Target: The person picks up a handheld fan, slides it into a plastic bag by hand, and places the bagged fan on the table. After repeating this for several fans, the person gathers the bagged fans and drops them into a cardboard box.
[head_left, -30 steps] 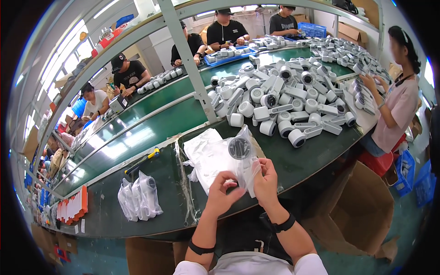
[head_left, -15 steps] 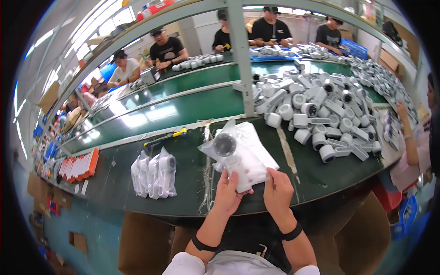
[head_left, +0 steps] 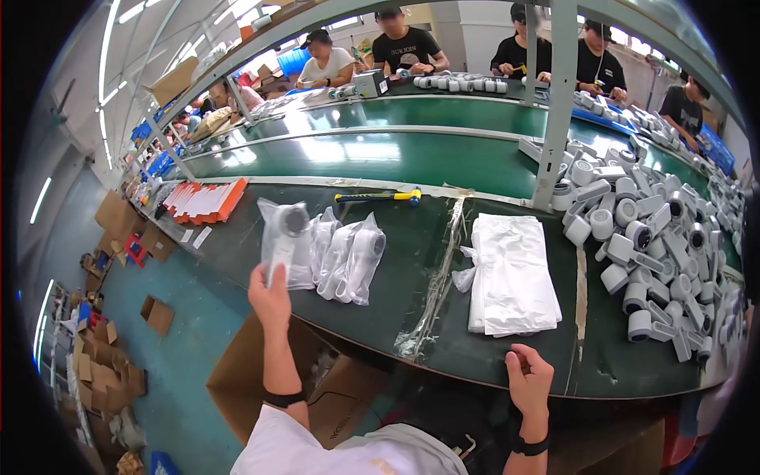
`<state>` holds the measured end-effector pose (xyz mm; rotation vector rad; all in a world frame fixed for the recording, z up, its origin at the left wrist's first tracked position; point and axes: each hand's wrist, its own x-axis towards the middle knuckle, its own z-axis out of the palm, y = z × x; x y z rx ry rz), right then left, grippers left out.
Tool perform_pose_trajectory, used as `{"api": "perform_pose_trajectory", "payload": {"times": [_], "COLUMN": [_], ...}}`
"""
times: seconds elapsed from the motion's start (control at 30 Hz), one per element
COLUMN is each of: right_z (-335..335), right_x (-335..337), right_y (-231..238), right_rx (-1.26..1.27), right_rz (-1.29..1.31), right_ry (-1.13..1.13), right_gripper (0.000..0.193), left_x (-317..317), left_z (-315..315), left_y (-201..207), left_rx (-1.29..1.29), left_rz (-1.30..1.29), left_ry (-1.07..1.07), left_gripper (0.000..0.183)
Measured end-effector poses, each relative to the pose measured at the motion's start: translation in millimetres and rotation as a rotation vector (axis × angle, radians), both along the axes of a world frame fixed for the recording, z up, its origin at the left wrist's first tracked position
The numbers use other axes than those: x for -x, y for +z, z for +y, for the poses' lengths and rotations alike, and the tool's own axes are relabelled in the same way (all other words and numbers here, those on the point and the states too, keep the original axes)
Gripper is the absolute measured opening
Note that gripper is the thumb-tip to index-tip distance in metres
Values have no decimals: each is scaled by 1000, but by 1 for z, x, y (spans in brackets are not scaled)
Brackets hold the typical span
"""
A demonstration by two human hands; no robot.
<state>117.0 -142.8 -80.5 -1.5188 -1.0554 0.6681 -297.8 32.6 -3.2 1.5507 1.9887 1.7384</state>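
Note:
At the left, my left hand (head_left: 271,302) is closed around the handle of a bagged white device (head_left: 283,237) with a round head, inside a clear plastic bag. It is beside a row of similar bagged devices (head_left: 348,257) lying on the dark table. My right hand (head_left: 530,378) is at the table's front edge, fingers curled in, with nothing seen in it. Just beyond it lies a stack of white plastic bags (head_left: 514,273).
Loose white devices (head_left: 633,237) are heaped at the right. A yellow-and-black hammer (head_left: 380,196) lies behind the bagged row, with orange-and-white cartons (head_left: 206,202) farther left. A metal post (head_left: 556,103) rises at the table's back. People work beyond the green conveyor (head_left: 380,154).
My left hand has carried the bagged device left, from the bag stack to the bagged row. My right hand has drawn back from the stack. The view has swung left.

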Motion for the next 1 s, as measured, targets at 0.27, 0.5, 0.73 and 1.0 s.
{"api": "perform_pose_trajectory", "payload": {"times": [0.27,0.5,0.73,1.0], "right_z": [0,-1,-2,-3], "right_x": [3,2,0,4], "right_y": [3,3,0,4], "right_rx": [-19,-36,-45,-47], "right_rz": [-21,-67,-110,-85], "right_ry": [-5,-24,-36,-19], "right_gripper": [19,18,18,18], "left_x": [89,72,12,28], "left_z": [73,92,88,96], "left_y": [-76,-76,-33,-47], "left_rx": [143,395,339,658], "left_rz": [266,244,583,646], "left_ry": [341,153,64,-139], "left_gripper": [47,49,56,58]}}
